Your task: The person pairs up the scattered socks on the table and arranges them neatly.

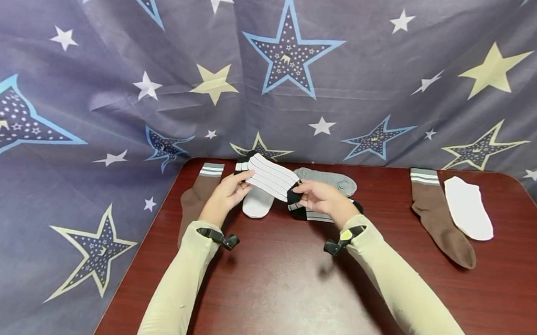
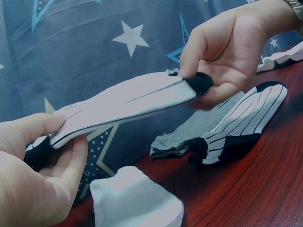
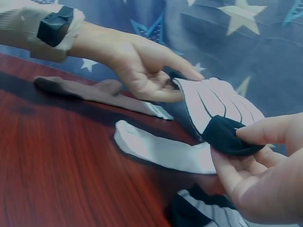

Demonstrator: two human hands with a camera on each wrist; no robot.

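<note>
A white sock with black stripes and black ends (image 1: 273, 177) is stretched between my two hands, raised over the back of the table. My left hand (image 1: 230, 193) pinches one end of it, thumb on top in the left wrist view. The black end at the right is pinched by my right hand (image 1: 325, 198) between thumb and fingers. Below the held sock lies a white sock (image 1: 257, 203). Under and behind my right hand are a grey sock (image 1: 331, 180) and another striped sock (image 2: 251, 123) with black patches.
A brown sock (image 1: 195, 196) with a striped cuff lies at the table's left edge. On the right, a second brown sock (image 1: 439, 218) lies beside a white sock (image 1: 469, 208). A star-patterned cloth (image 1: 374, 91) hangs behind the reddish-brown table (image 1: 278, 284).
</note>
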